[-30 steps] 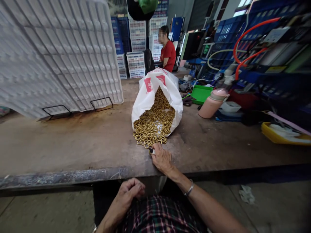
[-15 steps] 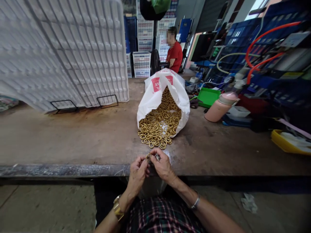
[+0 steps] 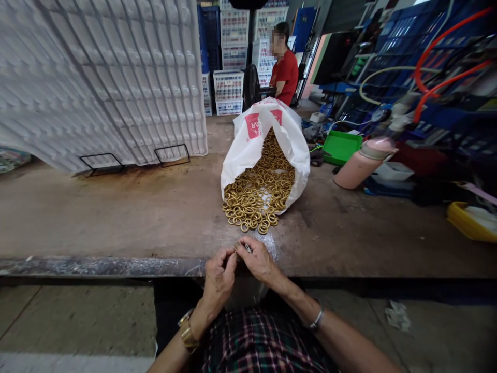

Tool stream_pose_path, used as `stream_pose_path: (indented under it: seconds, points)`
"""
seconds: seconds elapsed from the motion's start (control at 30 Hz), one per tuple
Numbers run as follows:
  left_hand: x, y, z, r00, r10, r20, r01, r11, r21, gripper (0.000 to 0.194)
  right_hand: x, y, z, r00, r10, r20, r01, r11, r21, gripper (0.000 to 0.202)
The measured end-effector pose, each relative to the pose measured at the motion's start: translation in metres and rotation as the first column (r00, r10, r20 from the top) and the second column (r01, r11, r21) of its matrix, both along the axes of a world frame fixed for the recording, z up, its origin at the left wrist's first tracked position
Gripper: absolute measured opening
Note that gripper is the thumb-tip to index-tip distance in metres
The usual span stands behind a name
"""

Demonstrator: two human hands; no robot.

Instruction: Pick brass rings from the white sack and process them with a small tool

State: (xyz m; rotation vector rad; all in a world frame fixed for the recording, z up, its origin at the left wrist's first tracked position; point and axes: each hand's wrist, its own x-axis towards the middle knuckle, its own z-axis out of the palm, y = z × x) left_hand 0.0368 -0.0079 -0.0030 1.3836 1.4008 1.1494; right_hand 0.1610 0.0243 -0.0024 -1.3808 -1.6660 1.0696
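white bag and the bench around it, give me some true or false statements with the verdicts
1. Brass-coloured rings spill out of the white bag onto the bench. True.
2. The pink bottle is left of the bag. False: it is to the right, beside the green tray.
3. The left hand and right hand are far apart. False: their fingertips are close together near the bench's front edge.
4. A bracelet is on the right wrist. True.
5. The background person wears a green top. False: it is red.
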Motion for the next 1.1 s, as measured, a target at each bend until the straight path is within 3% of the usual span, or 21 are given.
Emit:
stream_pose_path:
  seconds: [0.17, 0.27, 0.43, 0.93, 1.1]
  points:
    - [0.002, -0.001, 0.005, 0.968, -0.046, 0.246, 0.117, 0.952, -0.283, 0.028, 0.0, -0.001, 0.0, 1.0, 0.004, -0.003, -0.004, 1.0, -0.015, 0.024]
    - [0.001, -0.003, 0.006, 0.932, -0.058, 0.358, 0.191, 0.917, -0.349, 0.032, 0.0, -0.003, 0.001, 0.999, 0.041, -0.036, -0.043, 0.998, -0.041, 0.026]
    - [-0.004, -0.007, 0.006, 0.875, -0.072, 0.479, 0.252, 0.912, -0.324, 0.031, -0.002, -0.006, 0.003, 0.99, 0.076, -0.12, -0.086, 0.993, -0.08, 0.029]
    - [-0.009, -0.012, 0.003, 0.798, -0.039, 0.601, 0.272, 0.914, -0.301, 0.029, -0.007, -0.009, 0.003, 0.986, 0.076, -0.147, -0.09, 0.991, -0.095, 0.031]
    - [-0.012, -0.011, 0.006, 0.736, -0.035, 0.677, 0.313, 0.904, -0.293, 0.027, -0.007, -0.007, 0.0, 0.985, 0.072, -0.158, -0.089, 0.99, -0.107, 0.032]
